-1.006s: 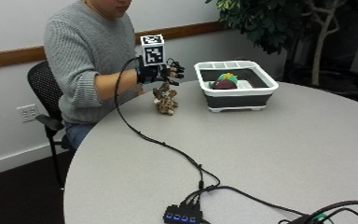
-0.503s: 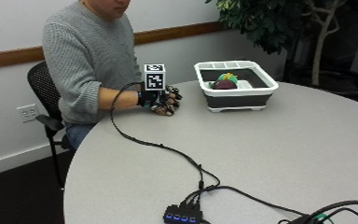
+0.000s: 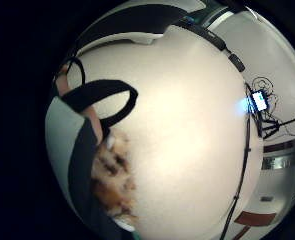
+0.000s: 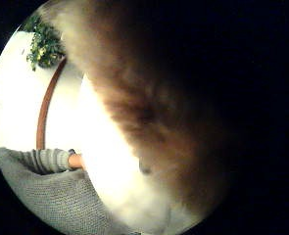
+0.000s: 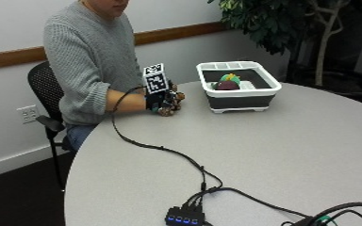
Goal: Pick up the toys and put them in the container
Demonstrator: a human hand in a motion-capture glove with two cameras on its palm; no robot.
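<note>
Toys: our gloved right hand (image 5: 160, 100) gripped a brown plush toy (image 5: 174, 101) by its body; it looked soft, light, squashable. Container (image 5: 239, 100) sat nearby, beyond our fingers.

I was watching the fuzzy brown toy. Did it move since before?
Yes. The brown toy went lower, down toward the table, beside the container, with the gloved right hand gripping it.
</note>
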